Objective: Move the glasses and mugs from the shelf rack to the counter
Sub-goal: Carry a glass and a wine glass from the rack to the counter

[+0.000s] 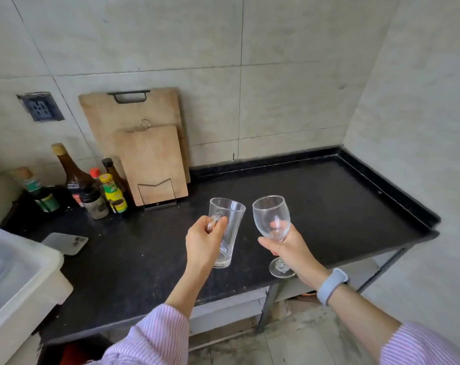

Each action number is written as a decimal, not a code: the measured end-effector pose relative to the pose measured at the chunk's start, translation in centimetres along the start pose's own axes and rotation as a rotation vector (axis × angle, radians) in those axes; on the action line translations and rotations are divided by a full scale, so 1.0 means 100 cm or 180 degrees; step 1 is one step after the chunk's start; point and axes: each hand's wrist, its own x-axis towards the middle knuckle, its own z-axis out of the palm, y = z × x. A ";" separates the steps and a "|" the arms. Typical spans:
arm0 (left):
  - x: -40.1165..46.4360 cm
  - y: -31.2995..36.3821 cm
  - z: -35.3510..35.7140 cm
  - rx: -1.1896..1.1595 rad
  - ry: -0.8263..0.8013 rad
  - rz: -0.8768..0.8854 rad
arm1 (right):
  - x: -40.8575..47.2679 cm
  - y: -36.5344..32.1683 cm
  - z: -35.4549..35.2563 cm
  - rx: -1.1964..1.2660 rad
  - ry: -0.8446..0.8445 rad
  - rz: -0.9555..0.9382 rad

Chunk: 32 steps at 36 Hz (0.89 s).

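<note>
My left hand [203, 241] grips the handle of a tall clear glass mug [227, 227], held upright just above the black counter [329, 206]. My right hand [286, 248] holds a clear wine glass [272, 218] by the stem under its bowl; its foot [281, 270] hangs over the counter's front edge. Both glasses are empty and side by side, a small gap between them. The shelf rack is out of view.
Two wooden cutting boards [147, 154] lean on the wall in a wire stand. Several sauce bottles [97, 191] crowd the back left. A phone [66, 243] lies flat at left, beside a white plastic bin [20, 280]. Raised counter lip runs along back and right.
</note>
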 end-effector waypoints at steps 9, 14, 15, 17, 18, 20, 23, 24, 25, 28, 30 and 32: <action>0.114 -0.036 0.060 0.0198 -0.0082 -0.0346 | 0.145 0.035 -0.007 -0.0053 -0.0093 0.0235; 0.186 -0.059 0.101 0.0283 -0.0086 -0.0567 | 0.240 0.060 -0.010 -0.0013 -0.0226 0.0350; 0.199 -0.064 0.108 0.0293 -0.0080 -0.0601 | 0.257 0.065 -0.010 -0.0032 -0.0242 0.0398; 0.225 -0.074 0.123 0.0321 -0.0069 -0.0661 | 0.290 0.076 -0.010 -0.0087 -0.0260 0.0483; 0.238 -0.079 0.130 0.0333 -0.0066 -0.0692 | 0.306 0.081 -0.010 -0.0117 -0.0266 0.0504; 0.260 -0.089 0.141 0.0361 -0.0057 -0.0704 | 0.335 0.089 -0.009 -0.0188 -0.0269 0.0488; 0.291 -0.101 0.153 0.0314 -0.0031 -0.0661 | 0.374 0.100 -0.006 -0.0398 -0.0200 0.0336; 0.300 -0.104 0.157 0.0250 -0.0022 -0.0641 | 0.386 0.104 -0.005 -0.0467 -0.0148 0.0277; 0.309 -0.108 0.160 0.0196 -0.0020 -0.0620 | 0.396 0.107 -0.004 -0.0526 -0.0102 0.0242; 0.331 -0.116 0.167 0.0052 -0.0035 -0.0549 | 0.423 0.112 0.001 -0.0389 -0.0073 0.0264; 0.343 -0.119 0.171 -0.0069 -0.0051 -0.0496 | 0.437 0.114 0.004 -0.0226 -0.0093 0.0266; 0.354 -0.123 0.174 -0.0166 -0.0076 -0.0475 | 0.449 0.117 0.005 -0.0173 -0.0102 0.0232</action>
